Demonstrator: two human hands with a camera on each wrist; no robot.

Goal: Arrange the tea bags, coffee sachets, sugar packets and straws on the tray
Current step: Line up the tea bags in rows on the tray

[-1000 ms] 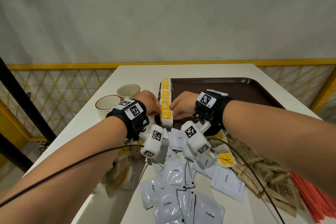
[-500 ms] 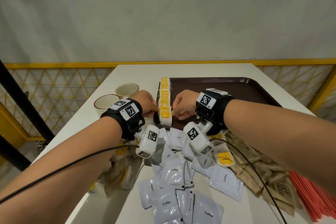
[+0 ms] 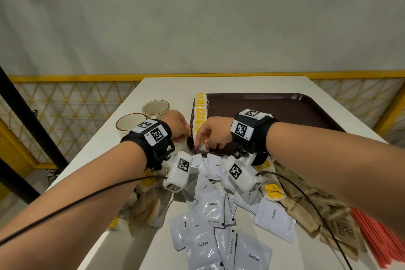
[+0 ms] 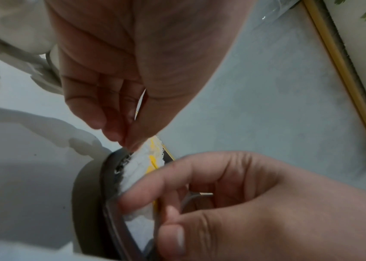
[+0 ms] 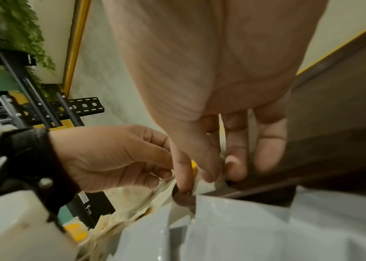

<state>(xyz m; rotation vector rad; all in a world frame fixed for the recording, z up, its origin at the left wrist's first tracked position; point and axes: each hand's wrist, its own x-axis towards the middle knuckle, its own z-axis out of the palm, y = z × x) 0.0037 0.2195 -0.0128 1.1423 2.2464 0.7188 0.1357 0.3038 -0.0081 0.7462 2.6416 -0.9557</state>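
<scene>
— White counter (image 3: 219,85), dark brown plastic tray (image 3: 285,107) at the far side. Where's the row?

— My row of white, yellow-tagged tea bags (image 3: 200,109) runs away from me along the tray's left rim. My left hand (image 3: 178,126) and right hand (image 3: 213,132) flank its near end, fingers (image 4: 146,196) curled, pinching the nearest bag.

— Which hand is nearer?

— Both equally.

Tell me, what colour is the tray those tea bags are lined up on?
Dark brown. The tray shows best in the head view, with the tea bags along its left edge.
</scene>
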